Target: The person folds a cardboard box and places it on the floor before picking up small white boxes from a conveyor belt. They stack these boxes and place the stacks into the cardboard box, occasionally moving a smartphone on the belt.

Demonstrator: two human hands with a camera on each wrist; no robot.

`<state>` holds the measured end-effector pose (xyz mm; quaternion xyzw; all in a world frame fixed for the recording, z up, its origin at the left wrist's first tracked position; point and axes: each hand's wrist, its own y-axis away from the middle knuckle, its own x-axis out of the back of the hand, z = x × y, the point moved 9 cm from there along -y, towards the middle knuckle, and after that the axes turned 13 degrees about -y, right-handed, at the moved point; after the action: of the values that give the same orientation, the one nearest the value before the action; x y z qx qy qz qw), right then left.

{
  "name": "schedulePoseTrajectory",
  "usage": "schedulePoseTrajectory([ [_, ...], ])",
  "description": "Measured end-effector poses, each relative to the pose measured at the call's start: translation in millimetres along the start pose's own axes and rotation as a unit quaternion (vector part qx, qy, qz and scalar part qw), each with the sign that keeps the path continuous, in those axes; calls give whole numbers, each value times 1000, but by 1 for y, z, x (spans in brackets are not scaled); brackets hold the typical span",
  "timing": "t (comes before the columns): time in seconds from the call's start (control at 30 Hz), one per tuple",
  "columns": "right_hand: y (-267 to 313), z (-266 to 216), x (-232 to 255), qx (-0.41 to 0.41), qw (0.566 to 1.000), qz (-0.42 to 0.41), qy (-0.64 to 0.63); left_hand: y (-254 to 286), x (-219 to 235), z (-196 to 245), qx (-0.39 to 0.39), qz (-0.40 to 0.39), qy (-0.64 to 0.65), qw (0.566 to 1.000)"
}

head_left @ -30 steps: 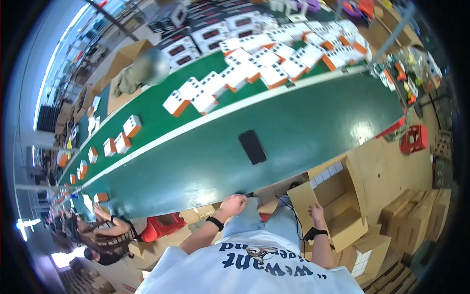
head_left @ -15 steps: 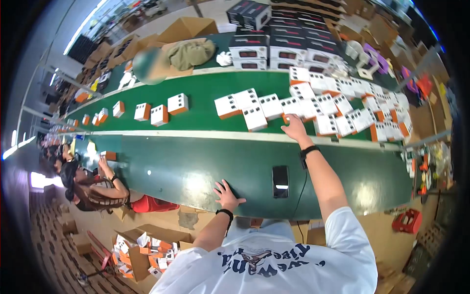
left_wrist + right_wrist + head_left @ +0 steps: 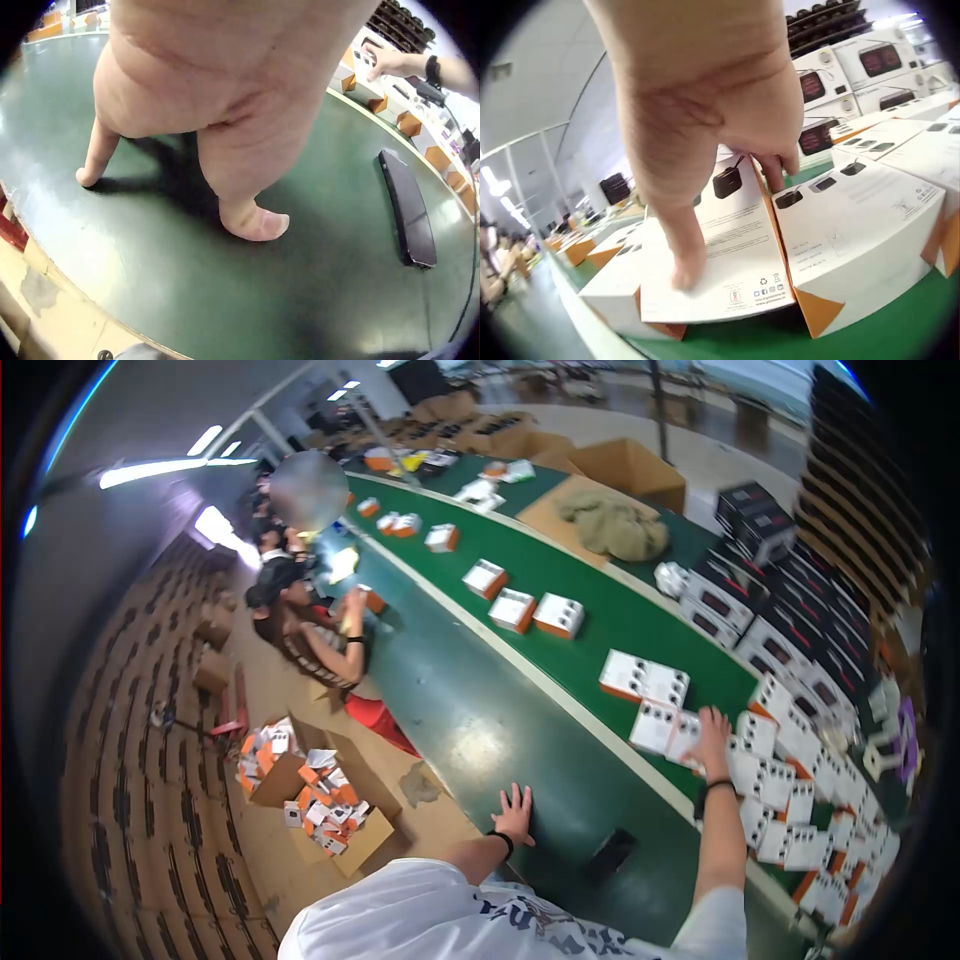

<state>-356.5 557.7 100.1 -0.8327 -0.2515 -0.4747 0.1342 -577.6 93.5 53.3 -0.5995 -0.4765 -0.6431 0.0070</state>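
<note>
**Right hand on a box, left hand on the surface**

Your right hand (image 3: pixel 711 745) spans a white-and-orange box (image 3: pixel 739 262) among similar boxes on the green belt (image 3: pixel 580 663), thumb against its printed face; whether those fingers grip, I can't tell. Your left hand (image 3: pixel 514 816) rests, fingers spread and free, on the surface (image 3: pixel 440 670).

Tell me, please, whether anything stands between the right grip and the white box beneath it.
Nothing visible does: the right grip directly touches the white box, and another box sits beside it, not between.
</note>
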Motion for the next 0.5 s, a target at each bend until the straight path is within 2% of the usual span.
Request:
schedulePoseTrajectory([
  [0.03,3,5,-6,13,993,-24,-115,-3,-6,-1,2,1,6,1000],
  [0.07,12,4,2,23,987,3,-162,-3,-5,-2,1,0,10,1000],
  [0.1,14,0,13,30,989,1,-146,0,-1,-2,0,-5,16,1000],
  [0.17,17,1,38,-75,978,3,-194,1,3,-3,6,-14,21,1000],
  [0.2,9,3,29,44,982,23,-184,3,4,-4,2,-21,20,1000],
  [0.3,2,15,5,8,995,-74,-71,3,6,-3,9,-33,22,999],
  [0.33,-5,30,-7,-104,982,-126,-99,3,8,-3,7,-33,19,999],
  [0.37,-9,28,-16,-120,962,-177,-171,3,10,-3,4,-31,22,999],
  [0.47,-7,17,-36,-102,962,-226,-115,5,13,-6,1,-36,21,999],
  [0.5,-7,4,-28,-65,965,-228,-109,5,16,-7,0,-32,22,999],
])
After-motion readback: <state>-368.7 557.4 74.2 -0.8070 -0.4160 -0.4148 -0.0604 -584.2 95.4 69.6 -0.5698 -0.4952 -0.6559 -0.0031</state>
